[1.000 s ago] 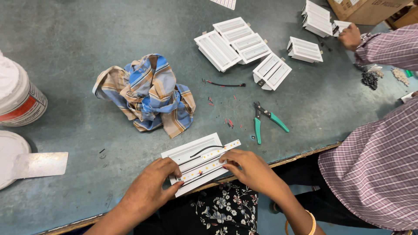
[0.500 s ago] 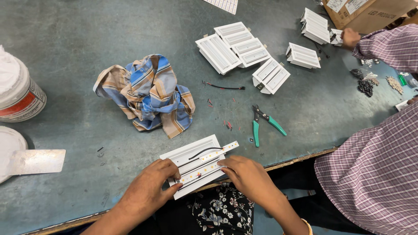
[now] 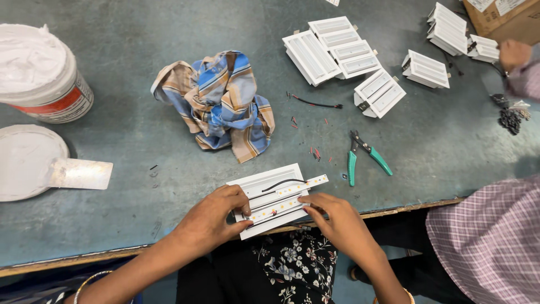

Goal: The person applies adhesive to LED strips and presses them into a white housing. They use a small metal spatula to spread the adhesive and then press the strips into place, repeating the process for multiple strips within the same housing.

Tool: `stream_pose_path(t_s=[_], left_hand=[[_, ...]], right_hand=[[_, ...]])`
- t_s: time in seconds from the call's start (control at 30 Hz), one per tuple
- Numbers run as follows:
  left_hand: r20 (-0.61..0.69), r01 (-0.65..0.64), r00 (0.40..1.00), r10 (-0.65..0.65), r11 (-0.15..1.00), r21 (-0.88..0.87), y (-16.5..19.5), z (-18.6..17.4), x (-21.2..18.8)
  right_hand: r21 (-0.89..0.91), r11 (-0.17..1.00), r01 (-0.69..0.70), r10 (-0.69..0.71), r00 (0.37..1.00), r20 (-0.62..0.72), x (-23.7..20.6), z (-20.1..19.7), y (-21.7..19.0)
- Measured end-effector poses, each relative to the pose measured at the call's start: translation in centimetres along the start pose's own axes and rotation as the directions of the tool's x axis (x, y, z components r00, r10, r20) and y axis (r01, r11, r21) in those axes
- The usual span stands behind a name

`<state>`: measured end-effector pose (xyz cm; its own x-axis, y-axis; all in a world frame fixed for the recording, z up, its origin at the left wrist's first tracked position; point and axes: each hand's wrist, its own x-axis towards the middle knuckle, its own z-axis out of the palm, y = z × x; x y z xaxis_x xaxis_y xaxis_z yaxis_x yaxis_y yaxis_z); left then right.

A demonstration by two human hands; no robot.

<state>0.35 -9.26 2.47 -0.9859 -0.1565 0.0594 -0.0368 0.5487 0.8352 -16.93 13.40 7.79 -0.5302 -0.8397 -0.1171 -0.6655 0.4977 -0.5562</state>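
Observation:
A white rectangular light housing (image 3: 264,184) lies at the near edge of the blue-green table (image 3: 140,141). Two thin white strips with small yellow chips (image 3: 284,198) rest in its channels, joined by a black wire (image 3: 281,182). My left hand (image 3: 211,219) grips the housing's left end, thumb under the front edge. My right hand (image 3: 337,220) presses its fingertips on the right end of the nearer strip.
A crumpled blue and tan checked cloth (image 3: 222,104) lies beyond the housing. Green-handled pliers (image 3: 363,159) and wire scraps sit to the right. Several white housings (image 3: 343,56) lie further back. White paste tub (image 3: 42,73), lid and scraper (image 3: 79,174) at left. Another person's plaid sleeve (image 3: 495,242) at right.
Both hands stay on the housing and strips; my right hand's fingers have shifted slightly on the nearer strip. The other person's far hand has moved a little to the right.

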Motion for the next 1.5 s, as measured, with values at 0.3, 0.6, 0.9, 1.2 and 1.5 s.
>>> stream_pose_path(t_s=[0.3,0.6,0.9,1.2,1.5], left_hand=[[0.015,0.051,0.999,-0.051,0.999,-0.007,0.5,-0.1,0.1],[-0.012,0.054,0.998,-0.054,0.998,0.022,0.5,0.3,-0.1],[-0.180,0.190,0.963,-0.199,0.979,-0.069,0.9,1.9,-1.5],[-0.305,0.114,0.944,-0.123,0.992,-0.050,1.4,2.6,-3.0],[-0.381,-0.051,0.917,0.119,0.982,0.184,3.5,3.2,-3.3]], right_hand=[[-0.072,0.997,0.017,-0.025,0.994,-0.108,-0.1,1.0,0.1],[-0.181,0.928,0.327,-0.353,0.925,-0.140,0.0,2.6,-0.2],[-0.142,0.932,0.335,-0.354,0.925,-0.139,0.0,2.7,-0.6],[-0.229,0.885,0.405,-0.417,0.909,-0.007,0.5,2.0,-0.1],[-0.296,0.874,0.386,-0.423,0.904,-0.071,-0.1,2.6,-0.4]])
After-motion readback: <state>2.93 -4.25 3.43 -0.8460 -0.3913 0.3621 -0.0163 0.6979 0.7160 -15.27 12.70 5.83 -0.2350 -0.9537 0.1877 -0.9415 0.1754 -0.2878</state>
